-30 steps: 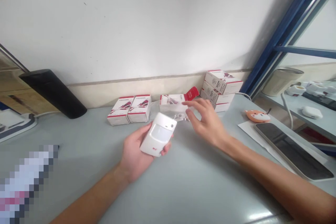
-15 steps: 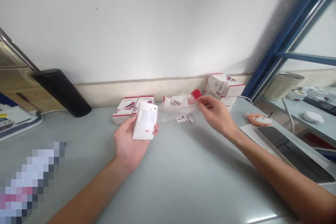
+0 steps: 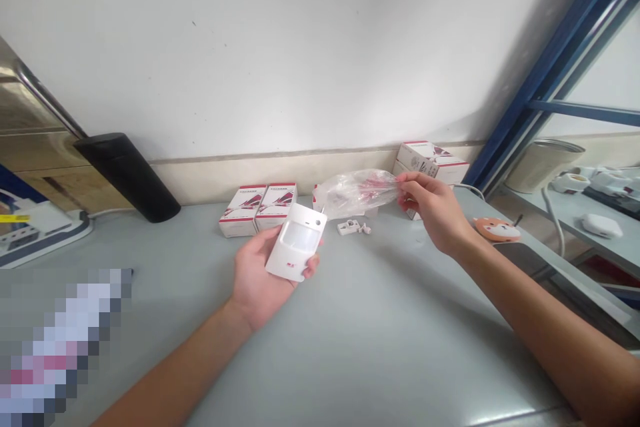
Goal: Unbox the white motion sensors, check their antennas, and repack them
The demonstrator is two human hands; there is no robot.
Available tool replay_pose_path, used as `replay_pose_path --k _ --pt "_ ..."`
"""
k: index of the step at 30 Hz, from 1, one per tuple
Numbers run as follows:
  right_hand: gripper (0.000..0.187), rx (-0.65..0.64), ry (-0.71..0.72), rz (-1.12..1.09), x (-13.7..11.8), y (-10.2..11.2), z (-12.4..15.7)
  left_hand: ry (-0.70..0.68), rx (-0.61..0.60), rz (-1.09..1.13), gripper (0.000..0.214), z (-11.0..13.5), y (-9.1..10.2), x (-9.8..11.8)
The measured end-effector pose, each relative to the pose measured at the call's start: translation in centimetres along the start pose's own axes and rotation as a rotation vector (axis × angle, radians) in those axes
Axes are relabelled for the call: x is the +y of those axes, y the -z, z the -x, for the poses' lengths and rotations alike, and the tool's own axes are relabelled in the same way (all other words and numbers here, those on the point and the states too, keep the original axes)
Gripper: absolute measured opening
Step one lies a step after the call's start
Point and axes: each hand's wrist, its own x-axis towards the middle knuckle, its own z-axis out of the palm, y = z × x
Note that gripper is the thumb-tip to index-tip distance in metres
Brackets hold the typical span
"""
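The fingertips [image 3: 403, 180] of the right hand [image 3: 435, 217] are being closed in a narrow pinch on one end of a clear plastic bag [image 3: 356, 192], which is being held up over the table, right of the frame's centre. The bag is judged thin, soft and slippery, so it is best taken by a gathered end. Its red-printed contents cannot be made out clearly. The left hand [image 3: 263, 283] is being kept palm up, its fingers curled behind a white motion sensor [image 3: 296, 242], which is being cradled near the frame's centre. The casing is judged light, stiff and smooth, and is best gripped by its sides, away from the lens. Small white plastic fittings [image 3: 349, 228] are being left on the pale grey table [image 3: 380, 347], just below the bag. Red-and-white boxes [image 3: 257, 209] are being kept against the wall behind the sensor, and a stack of boxes [image 3: 433, 159] is being kept behind the right hand. An orange fox-faced object [image 3: 496, 229] is being left on the table, farther right.
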Motion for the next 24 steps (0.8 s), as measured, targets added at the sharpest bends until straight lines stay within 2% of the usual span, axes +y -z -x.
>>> replay_pose_path --k 3,8,11,16,20,24 --pt "0.011 -0.053 -0.008 -0.072 0.09 0.09 -0.14 -0.003 -0.009 -0.007 0.032 0.03 0.03 0.14" --pt "0.009 -0.085 -0.006 -0.035 0.67 0.17 -0.38 0.003 -0.014 0.007 0.035 0.16 0.47 0.39" --pt "0.009 -0.125 0.005 -0.085 0.93 0.08 -0.37 0.024 -0.035 -0.012 0.034 0.29 0.43 0.37" --pt "0.009 -0.185 -0.072 -0.225 0.79 -0.01 -0.31 0.069 -0.064 -0.082 0.034 0.43 -0.08 0.08" --pt "0.011 -0.173 -0.098 -0.241 0.41 0.27 -0.36 0.087 -0.095 -0.131 0.036 0.44 -0.02 -0.08" --pt "0.012 -0.227 -0.109 -0.225 0.13 0.43 -0.21 0.144 -0.147 -0.157 0.036 0.46 0.04 -0.28"
